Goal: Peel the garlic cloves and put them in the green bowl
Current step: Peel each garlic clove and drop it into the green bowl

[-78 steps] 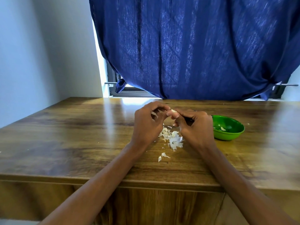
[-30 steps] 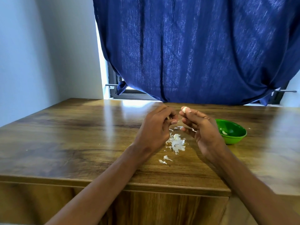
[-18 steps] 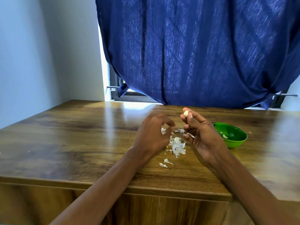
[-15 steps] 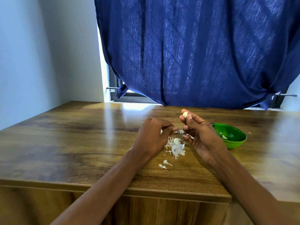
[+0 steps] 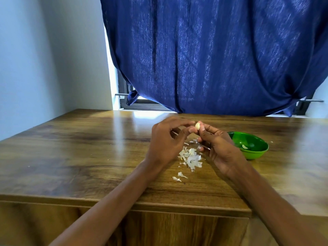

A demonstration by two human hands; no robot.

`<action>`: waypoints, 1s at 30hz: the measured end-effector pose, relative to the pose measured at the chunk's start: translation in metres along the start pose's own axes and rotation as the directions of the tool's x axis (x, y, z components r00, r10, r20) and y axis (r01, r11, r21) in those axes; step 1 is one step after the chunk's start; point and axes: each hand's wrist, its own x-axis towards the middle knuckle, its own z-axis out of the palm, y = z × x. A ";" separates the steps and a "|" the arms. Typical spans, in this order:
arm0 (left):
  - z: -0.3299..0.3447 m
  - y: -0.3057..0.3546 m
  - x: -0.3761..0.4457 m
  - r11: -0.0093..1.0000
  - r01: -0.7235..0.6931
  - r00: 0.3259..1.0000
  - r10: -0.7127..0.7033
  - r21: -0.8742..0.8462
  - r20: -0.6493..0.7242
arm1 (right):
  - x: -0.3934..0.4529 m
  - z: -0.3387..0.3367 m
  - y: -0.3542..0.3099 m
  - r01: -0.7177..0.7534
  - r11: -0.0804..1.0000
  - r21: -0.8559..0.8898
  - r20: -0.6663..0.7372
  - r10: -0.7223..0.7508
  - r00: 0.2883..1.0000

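Soft daylight through the curtain [image 5: 213,54]; window glare on the table [image 5: 88,148]; wide-angle edge bending.

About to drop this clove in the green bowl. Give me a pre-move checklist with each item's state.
1. Garlic clove held at the right hand fingertips: ok.
2. Clove fully peeled: cannot tell; its far side is hidden.
3. Left hand clear of the clove: not ok, its fingertips touch it.
4. Green bowl upright with room inside: ok.
5. Way to the bowl free of the peel pile: ok.
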 end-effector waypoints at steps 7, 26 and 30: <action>0.000 -0.003 0.001 0.978 0.167 0.985 -0.171 -0.121 -0.020 | -0.004 0.004 0.000 0.123 0.975 -0.185 -0.030 -0.131 0.991; -0.006 0.000 0.003 0.928 0.273 0.959 -0.283 -0.253 -0.004 | -0.003 0.000 0.006 0.500 0.679 -0.538 0.079 -0.550 0.831; -0.006 0.001 0.002 0.942 0.237 0.969 -0.247 -0.238 -0.012 | -0.003 -0.001 0.006 0.517 0.658 -0.547 0.094 -0.566 0.819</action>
